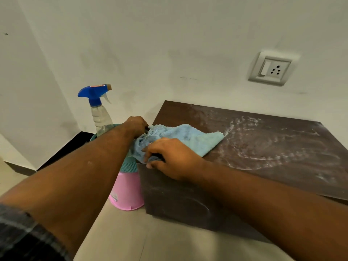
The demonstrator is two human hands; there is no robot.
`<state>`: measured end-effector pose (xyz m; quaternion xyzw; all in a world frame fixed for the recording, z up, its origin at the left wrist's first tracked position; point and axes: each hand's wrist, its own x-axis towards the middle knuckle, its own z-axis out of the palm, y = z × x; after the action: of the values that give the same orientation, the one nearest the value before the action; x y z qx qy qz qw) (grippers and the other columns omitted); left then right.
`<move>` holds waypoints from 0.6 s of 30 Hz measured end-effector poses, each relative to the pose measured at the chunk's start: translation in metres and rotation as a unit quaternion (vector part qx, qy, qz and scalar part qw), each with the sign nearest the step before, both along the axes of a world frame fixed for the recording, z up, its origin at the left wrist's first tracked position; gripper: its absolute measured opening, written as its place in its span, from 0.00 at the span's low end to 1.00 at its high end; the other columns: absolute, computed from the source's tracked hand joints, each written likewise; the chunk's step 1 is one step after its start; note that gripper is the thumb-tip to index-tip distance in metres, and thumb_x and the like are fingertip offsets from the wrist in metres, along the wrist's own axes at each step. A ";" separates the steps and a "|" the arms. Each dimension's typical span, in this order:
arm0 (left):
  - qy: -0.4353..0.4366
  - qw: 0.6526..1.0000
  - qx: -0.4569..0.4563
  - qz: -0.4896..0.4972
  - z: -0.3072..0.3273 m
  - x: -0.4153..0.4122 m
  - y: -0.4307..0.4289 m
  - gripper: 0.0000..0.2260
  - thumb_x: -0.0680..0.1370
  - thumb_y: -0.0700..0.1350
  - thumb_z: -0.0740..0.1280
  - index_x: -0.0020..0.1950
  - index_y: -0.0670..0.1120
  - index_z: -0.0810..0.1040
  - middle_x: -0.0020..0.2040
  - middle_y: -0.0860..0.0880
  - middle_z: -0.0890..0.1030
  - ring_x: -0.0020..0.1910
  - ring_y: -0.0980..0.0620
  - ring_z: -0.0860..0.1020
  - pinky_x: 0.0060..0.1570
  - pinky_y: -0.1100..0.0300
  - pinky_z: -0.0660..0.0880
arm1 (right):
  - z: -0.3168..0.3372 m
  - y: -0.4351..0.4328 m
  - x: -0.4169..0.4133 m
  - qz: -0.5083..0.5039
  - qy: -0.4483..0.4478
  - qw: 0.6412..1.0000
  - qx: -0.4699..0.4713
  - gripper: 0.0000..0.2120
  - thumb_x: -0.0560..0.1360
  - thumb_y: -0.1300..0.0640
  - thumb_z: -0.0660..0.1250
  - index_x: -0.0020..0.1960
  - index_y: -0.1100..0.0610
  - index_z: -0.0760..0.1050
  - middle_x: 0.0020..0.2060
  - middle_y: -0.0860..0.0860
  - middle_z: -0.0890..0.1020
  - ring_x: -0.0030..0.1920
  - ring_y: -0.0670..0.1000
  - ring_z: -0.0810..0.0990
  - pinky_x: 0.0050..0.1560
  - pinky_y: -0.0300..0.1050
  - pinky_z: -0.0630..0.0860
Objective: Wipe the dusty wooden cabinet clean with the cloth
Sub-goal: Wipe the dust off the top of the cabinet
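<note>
Spray bottle (pink bucket below) beside dusty cabinet.

Bare forearms; dark plaid sleeve, left arm.

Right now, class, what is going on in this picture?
A person is holding a light blue cloth with both hands at the left edge of a dark wooden cabinet. The left hand pinches the far corner and the right hand has a grip on the near part. The cabinet top is streaked with white dust. A spray bottle stands in a pink bucket beside the cabinet.
</note>
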<state>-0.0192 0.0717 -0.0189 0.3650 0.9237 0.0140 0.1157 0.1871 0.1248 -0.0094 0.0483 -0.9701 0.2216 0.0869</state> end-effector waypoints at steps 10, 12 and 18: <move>0.029 0.999 0.017 -0.005 0.003 0.010 -0.005 0.16 0.81 0.45 0.66 0.68 0.47 0.80 0.65 0.46 0.80 0.63 0.45 0.78 0.62 0.56 0.73 | -0.008 0.037 0.066 0.026 0.032 0.993 0.107 0.10 0.78 0.47 0.66 0.52 0.49 0.84 0.60 0.42 0.82 0.57 0.45 0.76 0.53 0.47 0.79; 0.025 0.999 0.028 0.006 0.004 0.010 -0.004 0.16 0.81 0.47 0.67 0.68 0.47 0.80 0.65 0.46 0.81 0.64 0.46 0.78 0.63 0.56 0.74 | -0.010 0.028 0.059 0.040 0.067 0.985 0.153 0.13 0.79 0.46 0.65 0.52 0.51 0.84 0.55 0.46 0.83 0.54 0.48 0.77 0.49 0.46 0.79; 0.106 0.978 0.119 0.132 0.008 0.014 0.004 0.13 0.76 0.44 0.67 0.60 0.49 0.83 0.61 0.43 0.81 0.58 0.41 0.80 0.55 0.51 0.77 | -0.016 -0.012 0.013 -0.005 0.136 0.976 0.170 0.17 0.80 0.53 0.65 0.68 0.52 0.74 0.49 0.53 0.78 0.49 0.52 0.74 0.42 0.47 0.76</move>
<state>-0.0057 0.0752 -0.0105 0.2507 0.9624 0.1001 -0.0299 0.2005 0.1128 -0.0257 0.0870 -0.9728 0.0440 0.2099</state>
